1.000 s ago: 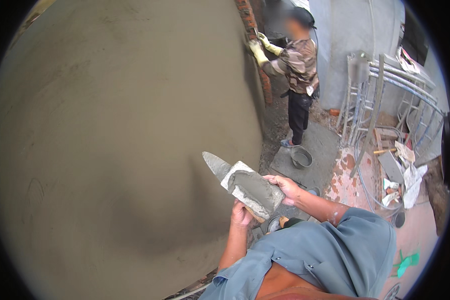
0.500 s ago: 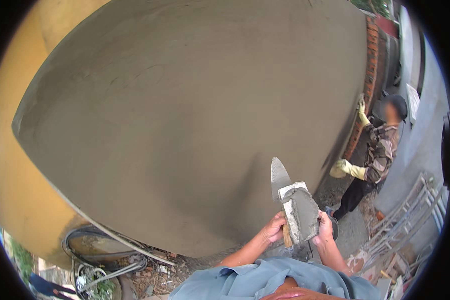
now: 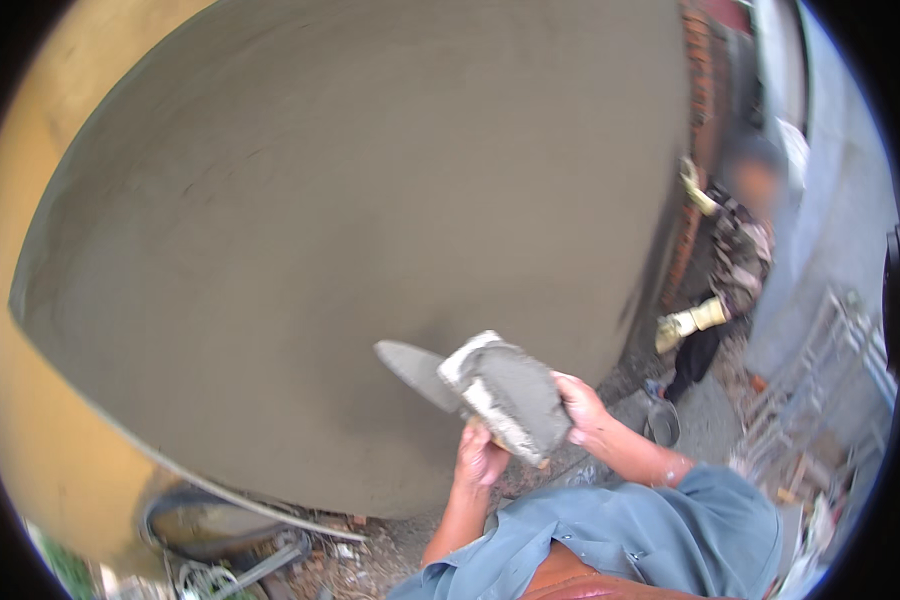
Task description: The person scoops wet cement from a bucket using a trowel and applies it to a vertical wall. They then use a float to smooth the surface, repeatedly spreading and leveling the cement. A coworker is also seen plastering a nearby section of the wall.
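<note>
My left hand (image 3: 480,460) is closed low at the near edge of a whitish slab (image 3: 490,408), around the handle of a pointed trowel. The trowel's grey blade (image 3: 417,373) sticks out to the left from behind the slab; its handle is mostly hidden. A thick bed of wet grey mortar (image 3: 522,392) covers the slab's upper face. My right hand (image 3: 582,408) grips the slab's right edge, its thumb along the side. Both tools are held in front of a broad, smooth wall of fresh grey render (image 3: 300,210), apparently not touching it.
At right, a co-worker (image 3: 740,250) in light gloves works beside exposed brickwork (image 3: 698,90). A dark pan (image 3: 662,423) sits on the ground. Metal ladders or frames (image 3: 830,370) lie at far right. Black hoses (image 3: 155,515) coil below the yellow wall (image 3: 55,420).
My hands, slab and trowel have shifted left and tilted anticlockwise; the blade now points left rather than up. The view has turned, and the co-worker's lower hand appears farther from the wall.
</note>
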Available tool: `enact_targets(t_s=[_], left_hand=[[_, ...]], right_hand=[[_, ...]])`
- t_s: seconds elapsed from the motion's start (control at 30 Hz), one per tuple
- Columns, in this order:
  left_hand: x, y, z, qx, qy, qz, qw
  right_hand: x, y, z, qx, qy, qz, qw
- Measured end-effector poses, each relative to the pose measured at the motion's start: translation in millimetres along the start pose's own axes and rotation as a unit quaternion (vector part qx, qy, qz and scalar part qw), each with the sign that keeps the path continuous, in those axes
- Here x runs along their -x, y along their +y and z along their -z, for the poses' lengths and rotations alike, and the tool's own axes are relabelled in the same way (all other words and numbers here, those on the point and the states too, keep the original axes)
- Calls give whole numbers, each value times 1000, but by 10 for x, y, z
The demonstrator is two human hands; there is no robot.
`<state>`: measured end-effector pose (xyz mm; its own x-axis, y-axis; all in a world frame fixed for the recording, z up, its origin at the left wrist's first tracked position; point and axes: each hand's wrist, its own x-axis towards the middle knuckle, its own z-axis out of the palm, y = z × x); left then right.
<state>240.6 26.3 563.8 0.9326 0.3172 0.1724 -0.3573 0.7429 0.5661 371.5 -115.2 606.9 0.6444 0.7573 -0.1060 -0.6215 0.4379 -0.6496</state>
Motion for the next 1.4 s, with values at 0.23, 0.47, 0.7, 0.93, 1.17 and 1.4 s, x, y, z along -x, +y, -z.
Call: enact_targets(t_s=[0.23,0.47,0.7,0.93,1.17,1.4], left_hand=[[28,318,-164,-119,96,-28,988],[-55,276,-172,-103,97,-16,990],[38,209,-195,-88,221,8,971],[-108,149,-191,-194,280,-81,937],[-328,330,-449,168,-69,-27,983],[-233,870,-407,161,-15,-105,981]], right_hand=[[-231,88,-489,78,-16,-8,997],[-351,19,-547,211,88,10,974],[-229,173,-603,385,138,141,901],[-216,-89,-580,491,76,210,842],[-202,-693,868,523,58,133,840],[579,-793,3325,702,367,-168,588]])
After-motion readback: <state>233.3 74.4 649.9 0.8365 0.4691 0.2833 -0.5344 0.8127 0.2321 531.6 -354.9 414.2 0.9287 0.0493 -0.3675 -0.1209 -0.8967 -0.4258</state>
